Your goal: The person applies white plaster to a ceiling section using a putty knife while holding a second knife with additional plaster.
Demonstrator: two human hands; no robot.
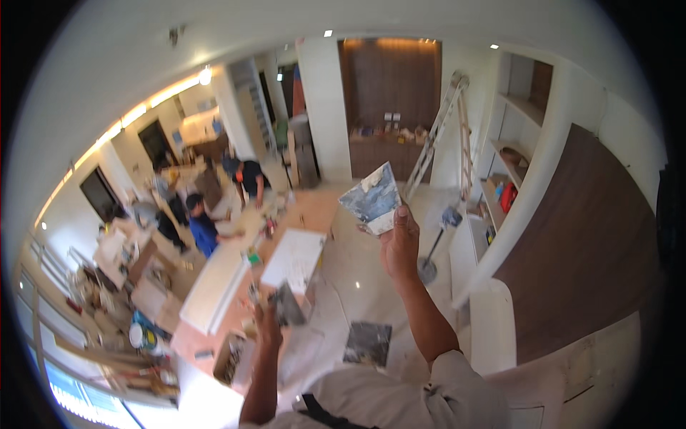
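Note:
My right hand (396,243) is raised at the centre, gripping a square, blue-grey plate (368,200) smeared with pale paste. Lower and to the left, my left hand (266,318) is closed round a tool (289,304) with a broad grey blade; its exact shape is hard to make out. Beneath it in the picture lie a peach-coloured worktable (300,214) with white boards (291,257) and an open box (232,357) of small items. A dark square sheet (367,344) lies on the floor between my arms.
Several people (202,229) work around the table at the left. A stepladder (436,136) leans near the back wall, beside shelves (518,107). A floor stand (429,268) stands right of my right hand. A curved dark panel (586,243) fills the right side; clutter (107,293) fills the left.

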